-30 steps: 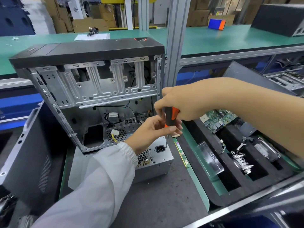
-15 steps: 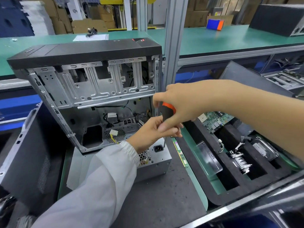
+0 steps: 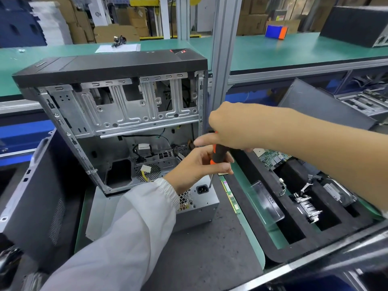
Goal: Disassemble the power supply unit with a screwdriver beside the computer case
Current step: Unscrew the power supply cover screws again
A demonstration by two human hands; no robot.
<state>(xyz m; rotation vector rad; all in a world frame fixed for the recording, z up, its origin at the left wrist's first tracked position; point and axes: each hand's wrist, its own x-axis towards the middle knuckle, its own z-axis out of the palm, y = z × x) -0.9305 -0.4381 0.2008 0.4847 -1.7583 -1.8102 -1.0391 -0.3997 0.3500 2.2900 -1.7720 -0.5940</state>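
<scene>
**Asker:** Hands first, please: what are they doing?

**Describer:** Right hand [image 3: 233, 127] is wrapping its fingers over the top of the screwdriver [image 3: 219, 154], gripping the black and orange handle. The left hand [image 3: 201, 164], coming out of a white sleeve [image 3: 126, 227], is pinching the lower end of that handle, seemingly steadying it. The thin metal shaft is pointing down toward the top of the power supply unit [image 3: 197, 204], near its black mains socket [image 3: 202, 189]. I cannot tell whether the tip is seated in a screw.

**Asker:** Where is the unit sitting?

**Describer:** It is lying on the dark surface [image 3: 199, 259], touching the front of the open computer case [image 3: 117, 114], which is standing upright behind it.

**Asker:** How is it likely to handle?

**Describer:** It is a grey sheet-metal box with a perforated grille, so I am judging it stiff, fairly heavy and unlikely to slide easily. Its smooth side walls look like the safest place to hold; the edges may be sharp. A foam tray [image 3: 262, 244] of removed parts is lying to the right.
</scene>
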